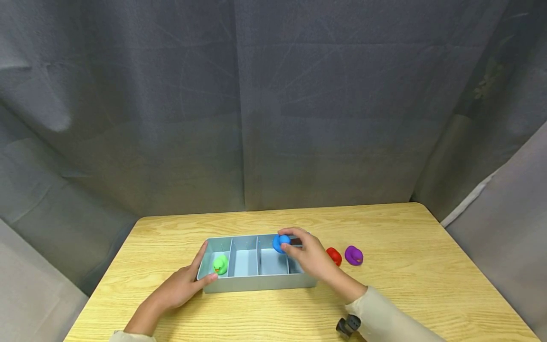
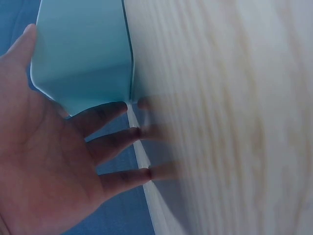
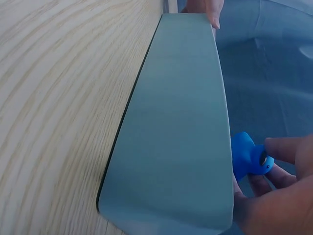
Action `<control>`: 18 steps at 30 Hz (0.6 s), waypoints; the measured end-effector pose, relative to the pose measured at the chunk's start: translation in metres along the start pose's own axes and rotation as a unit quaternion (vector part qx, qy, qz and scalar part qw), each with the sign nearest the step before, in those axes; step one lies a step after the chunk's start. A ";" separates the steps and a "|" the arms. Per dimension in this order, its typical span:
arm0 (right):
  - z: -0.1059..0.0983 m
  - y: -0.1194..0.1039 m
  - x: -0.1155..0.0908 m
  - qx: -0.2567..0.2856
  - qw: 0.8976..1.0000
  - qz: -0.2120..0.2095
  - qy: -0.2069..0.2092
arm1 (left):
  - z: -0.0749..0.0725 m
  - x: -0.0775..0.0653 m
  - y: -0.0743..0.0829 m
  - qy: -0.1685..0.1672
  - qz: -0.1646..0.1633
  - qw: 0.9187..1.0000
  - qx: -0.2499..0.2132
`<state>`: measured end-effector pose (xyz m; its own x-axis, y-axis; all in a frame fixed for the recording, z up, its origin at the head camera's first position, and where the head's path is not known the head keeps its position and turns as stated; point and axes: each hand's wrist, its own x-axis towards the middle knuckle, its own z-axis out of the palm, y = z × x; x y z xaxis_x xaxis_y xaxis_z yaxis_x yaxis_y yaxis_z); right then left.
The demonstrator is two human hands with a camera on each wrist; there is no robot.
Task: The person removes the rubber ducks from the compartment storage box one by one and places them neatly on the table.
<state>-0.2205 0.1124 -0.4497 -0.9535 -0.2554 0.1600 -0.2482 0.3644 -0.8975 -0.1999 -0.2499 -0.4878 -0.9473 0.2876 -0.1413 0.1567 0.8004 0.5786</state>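
Note:
My right hand (image 1: 308,251) pinches a blue rubber duck (image 1: 281,243) between thumb and fingers, over the right part of a grey-blue divided box (image 1: 260,283). In the right wrist view the blue duck (image 3: 247,154) shows just beyond the box's upper edge, its head between the fingertips. At the box's left end rests my left hand (image 1: 181,285), thumb on the front rim and the other fingers along the end wall. Those fingers are fairly straight and spread in the left wrist view, with fingertips at the tabletop. A green rubber duck (image 1: 220,264) sits in the leftmost compartment.
Right of the box, a red duck (image 1: 334,256), partly behind my right hand, and a purple duck (image 1: 353,255) lie on the wooden table (image 1: 256,316). Grey curtains (image 1: 256,118) hang behind and beside the table. Thin dividers split the box into several compartments.

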 end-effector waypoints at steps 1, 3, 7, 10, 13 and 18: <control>-0.002 0.001 -0.001 0.001 1.000 0.005 0.001 | 0.000 0.000 0.000 0.000 0.000 1.000 0.000; -0.005 0.002 -0.002 0.002 1.000 0.008 0.005 | 0.000 0.000 0.000 -0.001 0.000 1.000 0.000; -0.012 0.004 -0.004 0.002 1.000 0.009 0.010 | 0.000 0.000 0.001 -0.001 0.001 1.000 -0.001; -0.017 0.006 -0.006 0.004 1.000 0.007 0.009 | 0.000 0.000 0.001 0.000 0.002 1.000 -0.002; -0.022 0.008 -0.009 0.009 1.000 0.006 0.006 | -0.001 -0.001 0.000 0.000 0.003 1.000 -0.002; -0.030 0.012 -0.013 0.017 1.000 0.010 0.005 | 0.000 0.000 0.000 -0.001 0.003 1.000 -0.001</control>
<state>-0.2158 0.1468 -0.4502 -0.9597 -0.2401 0.1461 -0.2240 0.3393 -0.9136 -0.1996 -0.2502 -0.4875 -0.9459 0.2937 -0.1381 0.1627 0.7973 0.5813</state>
